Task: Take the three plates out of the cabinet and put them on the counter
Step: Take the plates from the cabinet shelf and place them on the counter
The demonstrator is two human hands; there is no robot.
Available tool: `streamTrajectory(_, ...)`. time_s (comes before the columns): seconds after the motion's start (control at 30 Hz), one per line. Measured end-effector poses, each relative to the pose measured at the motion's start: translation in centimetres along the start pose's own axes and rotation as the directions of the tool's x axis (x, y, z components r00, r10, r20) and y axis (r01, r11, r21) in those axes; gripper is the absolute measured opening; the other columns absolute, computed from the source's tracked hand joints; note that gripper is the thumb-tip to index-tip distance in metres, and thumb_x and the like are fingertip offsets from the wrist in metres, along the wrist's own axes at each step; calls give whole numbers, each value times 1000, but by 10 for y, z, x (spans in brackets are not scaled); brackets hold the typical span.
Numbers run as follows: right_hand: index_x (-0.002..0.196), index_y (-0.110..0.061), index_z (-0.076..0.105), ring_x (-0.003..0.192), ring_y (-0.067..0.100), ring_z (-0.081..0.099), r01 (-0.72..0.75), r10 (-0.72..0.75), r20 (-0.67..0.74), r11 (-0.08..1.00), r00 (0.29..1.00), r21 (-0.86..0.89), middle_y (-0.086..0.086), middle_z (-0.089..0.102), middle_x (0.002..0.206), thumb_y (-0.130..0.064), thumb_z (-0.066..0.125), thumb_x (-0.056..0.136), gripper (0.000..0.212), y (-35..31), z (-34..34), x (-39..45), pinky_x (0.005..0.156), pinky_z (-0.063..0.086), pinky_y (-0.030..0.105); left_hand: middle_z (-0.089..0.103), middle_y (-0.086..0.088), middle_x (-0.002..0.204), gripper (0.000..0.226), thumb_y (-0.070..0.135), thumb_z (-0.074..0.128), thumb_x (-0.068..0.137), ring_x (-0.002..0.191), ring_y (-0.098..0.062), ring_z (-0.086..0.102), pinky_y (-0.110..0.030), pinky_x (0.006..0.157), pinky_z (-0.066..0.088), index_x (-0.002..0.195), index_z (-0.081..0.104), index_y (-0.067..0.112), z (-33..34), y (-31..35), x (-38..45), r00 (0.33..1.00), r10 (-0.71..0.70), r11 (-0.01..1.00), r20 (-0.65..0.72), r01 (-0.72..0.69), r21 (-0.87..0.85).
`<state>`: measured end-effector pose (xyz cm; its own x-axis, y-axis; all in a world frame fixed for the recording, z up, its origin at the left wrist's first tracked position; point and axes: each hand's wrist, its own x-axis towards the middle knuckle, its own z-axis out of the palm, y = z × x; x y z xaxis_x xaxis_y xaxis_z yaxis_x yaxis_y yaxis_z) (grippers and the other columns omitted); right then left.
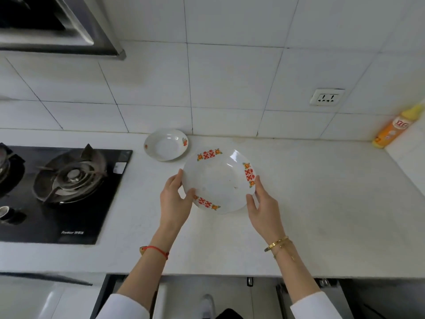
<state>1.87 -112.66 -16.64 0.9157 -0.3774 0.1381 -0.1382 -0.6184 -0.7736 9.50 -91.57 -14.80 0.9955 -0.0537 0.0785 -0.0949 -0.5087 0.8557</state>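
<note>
A white plate with red characters and orange flowers on its rim point(218, 180) is held over the white counter point(310, 203), tilted slightly. My left hand point(176, 199) grips its left edge and my right hand point(262, 206) grips its right edge. A smaller white plate with orange flower marks point(166, 144) lies flat on the counter by the tiled wall, just behind and left of the held plate. Below the counter's front edge the cabinet point(264, 293) appears open; its inside is hidden.
A black gas hob point(69, 192) with a burner fills the counter's left side. A range hood point(57, 26) hangs at the top left. An orange and yellow bottle point(393, 127) stands at the far right corner under a wall socket point(326, 97).
</note>
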Motion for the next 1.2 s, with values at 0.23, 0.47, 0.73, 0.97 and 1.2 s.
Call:
streamTrajectory(0.23, 152, -18, 17, 98, 31, 64, -17, 19, 27, 997, 999, -77, 21, 67, 105, -21, 45, 98, 61, 14, 12, 88, 86, 53, 44, 54, -6, 138, 63, 14, 69, 86, 126, -23, 52, -35, 108, 42, 144, 44, 14, 30, 0, 77, 999, -33, 999, 28, 34, -10)
streamTrajectory(0.47, 153, -18, 17, 84, 26, 66, -25, 39, 133, 994, 990, -108, 16, 67, 87, -21, 44, 98, 61, 36, 33, 180, 82, 55, 41, 56, -8, 132, 64, 14, 68, 87, 123, -25, 53, -31, 104, 41, 145, 42, 12, 67, -10, 156, 993, -105, 994, 45, 104, 21)
streamTrajectory(0.73, 152, -14, 16, 76, 12, 59, -91, 107, 214, 992, 971, -84, -1, 63, 88, -21, 48, 98, 64, 77, 73, 249, 73, 50, 19, 48, -12, 142, 69, 12, 66, 88, 131, -29, 46, -44, 112, 38, 149, 33, 11, 110, -41, 217, 970, -216, 976, 114, 213, 42)
streamTrajectory(0.97, 152, -12, 18, 88, 11, 59, -116, 140, 274, 988, 951, -102, -5, 61, 97, -22, 50, 97, 64, 109, 101, 280, 78, 45, 17, 41, -9, 148, 73, 14, 64, 90, 136, -27, 39, -41, 115, 33, 152, 26, 11, 133, -65, 245, 948, -282, 959, 150, 272, 83)
streamTrajectory(1.2, 152, -13, 17, 93, 23, 64, -106, 137, 291, 987, 947, -119, 13, 67, 106, -20, 50, 97, 65, 120, 119, 297, 87, 53, 32, 40, -11, 148, 74, 11, 64, 90, 137, -30, 37, -48, 115, 33, 152, 24, 12, 146, -81, 253, 935, -327, 945, 136, 318, 78)
